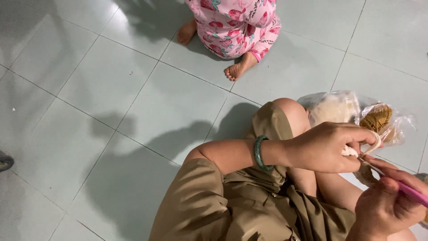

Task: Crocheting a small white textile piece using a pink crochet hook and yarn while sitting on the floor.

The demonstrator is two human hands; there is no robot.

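Note:
My left hand (327, 147), with a green bangle (260, 153) on its wrist, pinches a small cream crochet piece (366, 146) with a curved loop of cream yarn above it. My right hand (388, 200) is at the lower right corner, closed around a pink-handled crochet hook (403, 186) whose metal tip reaches into the cream piece. Both hands work over my bent knees, which are covered by olive-brown shorts (232, 201).
A clear plastic bag (352, 111) holding cream and mustard-yellow yarn lies on the grey tiled floor (111, 111) past my knee. A small person in pink patterned pyjamas (234, 24) sits on the floor at the top. A dark object (5, 161) shows at the left edge.

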